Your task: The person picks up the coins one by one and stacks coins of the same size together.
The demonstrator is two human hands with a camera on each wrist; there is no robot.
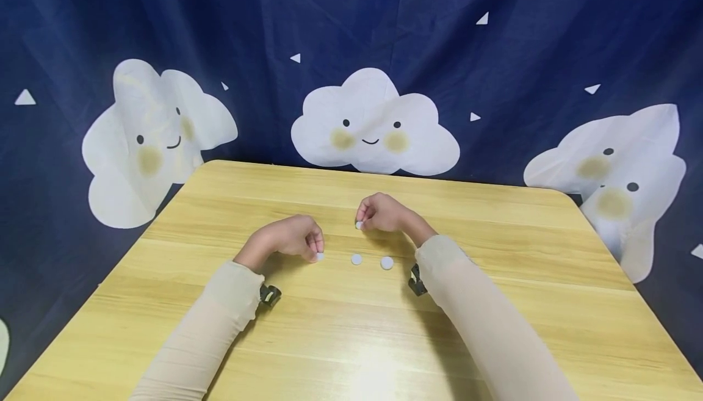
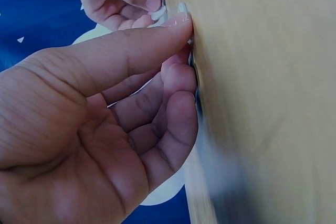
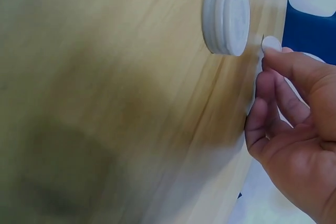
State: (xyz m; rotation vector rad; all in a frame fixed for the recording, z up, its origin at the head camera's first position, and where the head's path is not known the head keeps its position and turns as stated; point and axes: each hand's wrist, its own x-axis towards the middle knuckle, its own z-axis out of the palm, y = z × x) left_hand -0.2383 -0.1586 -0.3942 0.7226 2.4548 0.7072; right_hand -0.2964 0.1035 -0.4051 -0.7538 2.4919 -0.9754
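Note:
My left hand (image 1: 293,236) is low over the table, thumb and fingertips pinching a small white disc (image 1: 320,256). In the left wrist view the edge of that disc (image 2: 182,8) shows just past the thumb tip, and the other fingers curl close to the wood. Farther back and to the right, my right hand (image 1: 384,213) pinches another white disc (image 1: 359,225) between thumb and fingers. Between and in front of the hands lie a white round piece (image 1: 356,259) and a slightly larger one (image 1: 387,263). Seen from the right wrist, a white round stack (image 3: 227,17) has layered edges.
The pieces lie on a light wooden table (image 1: 340,340) with rounded far corners. Behind it hangs a dark blue curtain (image 1: 263,16) printed with white clouds and triangles. A small black device (image 1: 270,295) sits at the left wrist, another (image 1: 417,281) at the right.

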